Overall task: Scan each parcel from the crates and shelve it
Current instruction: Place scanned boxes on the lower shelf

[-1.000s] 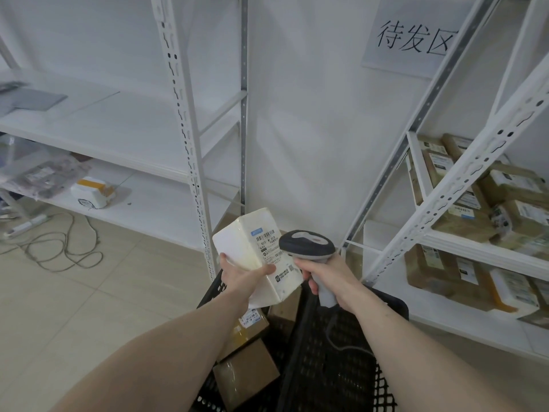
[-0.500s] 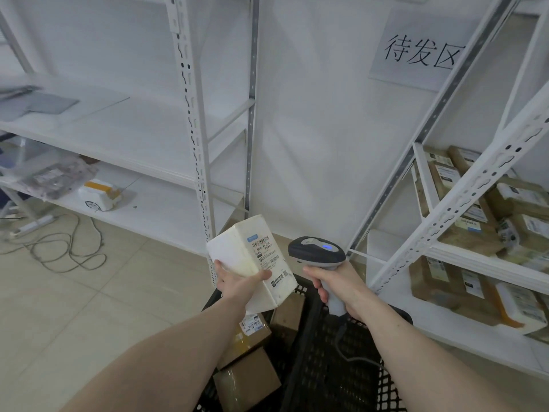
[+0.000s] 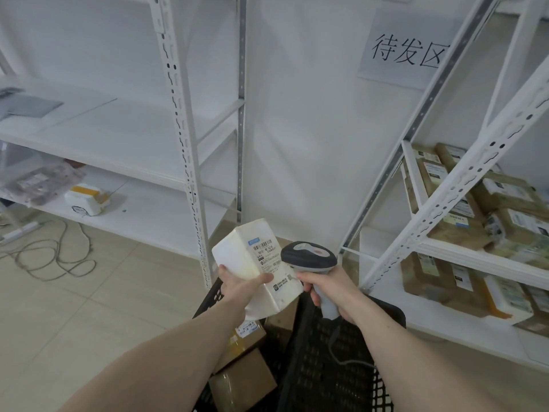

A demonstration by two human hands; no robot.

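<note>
The white parcel is held above the black crates, label side turned to the right, in the left hand, whose grip is closed around its lower near edge with the thumb across the front face. The right hand has its grip closed on the handle of the scanner, whose head sits just beside the label, touching or nearly so.

Compared with half a second ago, the scanner head has closed in on the label and the indicator on top of it, then blue, now shows reddish. This is judged to mean a read is in progress or just registered; the frame cannot confirm which.

Below, the near crate holds brown boxes awaiting scanning, so the task is judged well short of completion. A second crate stands to its right, the scanner cable trailing into it.

Further out, the right shelving already carries many taped parcels. The left shelving holds a small white and yellow item. A sign hangs on the far wall.
</note>
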